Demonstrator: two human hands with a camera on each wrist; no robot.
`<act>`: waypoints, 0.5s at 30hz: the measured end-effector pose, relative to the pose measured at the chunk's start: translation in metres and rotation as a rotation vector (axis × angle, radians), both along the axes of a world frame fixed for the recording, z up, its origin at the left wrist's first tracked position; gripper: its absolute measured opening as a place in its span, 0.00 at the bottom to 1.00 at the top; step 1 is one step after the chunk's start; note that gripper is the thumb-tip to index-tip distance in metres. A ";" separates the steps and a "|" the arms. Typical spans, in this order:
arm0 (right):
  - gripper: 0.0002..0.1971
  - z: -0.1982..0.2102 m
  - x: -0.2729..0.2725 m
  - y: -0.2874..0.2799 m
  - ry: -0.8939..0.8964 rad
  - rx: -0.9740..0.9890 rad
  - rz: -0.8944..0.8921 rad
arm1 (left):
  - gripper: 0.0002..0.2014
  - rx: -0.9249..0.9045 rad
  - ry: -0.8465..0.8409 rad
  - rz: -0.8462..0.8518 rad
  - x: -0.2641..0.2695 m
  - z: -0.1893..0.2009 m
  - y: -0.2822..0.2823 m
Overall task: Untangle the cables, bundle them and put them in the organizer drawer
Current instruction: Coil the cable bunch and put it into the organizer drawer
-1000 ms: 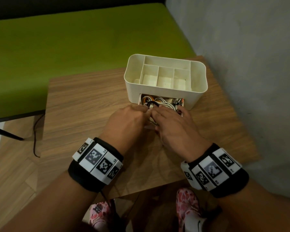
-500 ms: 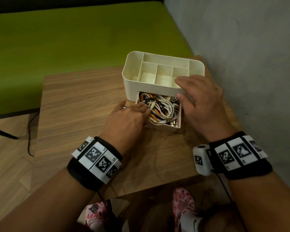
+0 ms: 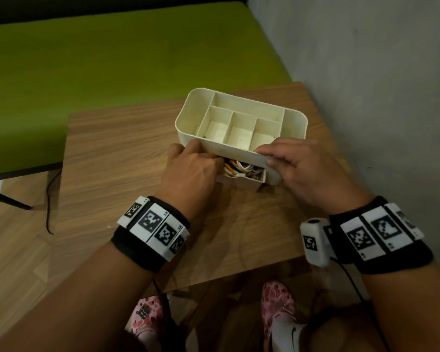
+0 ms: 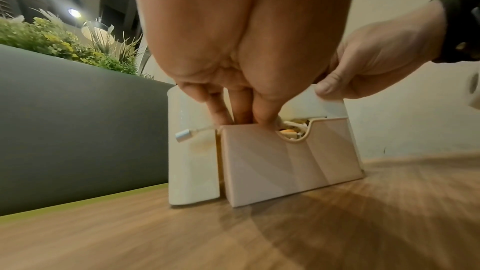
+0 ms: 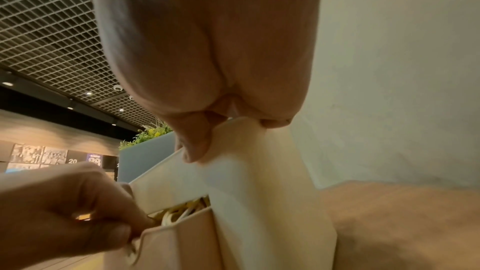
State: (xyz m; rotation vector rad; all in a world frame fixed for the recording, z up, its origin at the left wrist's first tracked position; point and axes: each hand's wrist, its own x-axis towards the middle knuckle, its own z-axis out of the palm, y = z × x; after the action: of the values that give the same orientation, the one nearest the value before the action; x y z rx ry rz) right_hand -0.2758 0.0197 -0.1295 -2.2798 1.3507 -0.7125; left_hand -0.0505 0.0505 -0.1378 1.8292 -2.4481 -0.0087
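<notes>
head view – organizer: cream plastic desk organizer point(image 3: 294, 123) with open top compartments, sits on the wood-grain bench point(image 3: 117, 153), near the grey wall.
head view – drawer: pale pink drawer point(image 3: 241, 182) only partly pulled out at the organizer's front, holds the bundle of white and orange cables point(image 3: 239, 166).
head view – left hand: left hand point(image 3: 188, 171) at the drawer's left end, fingers curled down into it onto the cables.
head view – right hand: right hand point(image 3: 302, 166) grips the organizer's front right rim, thumb on the front wall.
left wrist view – fingers: three fingers point(image 4: 244, 110) tucked behind the drawer front point(image 4: 291, 159), pressing cables down; no clear pinch visible.
left wrist view – stray end: silver plug on a white lead point(image 4: 185, 135) sticks out at the gap left of the drawer.
right wrist view – grip: thumb point(image 5: 194, 143) and fingers clamp the organizer wall point(image 5: 246, 171); cables point(image 5: 182, 211) show in the slot.
handling: cables look light, soft, springy, likely to pop up; hold by pressing on top of the coil. Plug is stiff, could jam the drawer; tuck it by the lead. Organizer looks light, slides easily; brace at the rim.
</notes>
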 end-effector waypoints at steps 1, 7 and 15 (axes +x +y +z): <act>0.15 0.000 0.001 0.003 0.013 -0.004 -0.002 | 0.09 0.014 0.005 -0.006 -0.001 -0.001 -0.002; 0.18 0.006 0.028 0.041 0.266 -0.424 -0.212 | 0.13 0.084 0.023 -0.051 -0.001 0.001 -0.003; 0.28 -0.024 0.044 0.043 0.294 -0.162 0.078 | 0.12 0.150 0.478 0.082 0.023 0.016 -0.003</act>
State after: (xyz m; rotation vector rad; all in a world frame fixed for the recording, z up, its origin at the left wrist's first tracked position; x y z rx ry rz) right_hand -0.2320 0.0626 -0.1535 -2.6335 1.3626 -0.4908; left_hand -0.0273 0.0479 -0.1213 1.7282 -2.0844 -0.5688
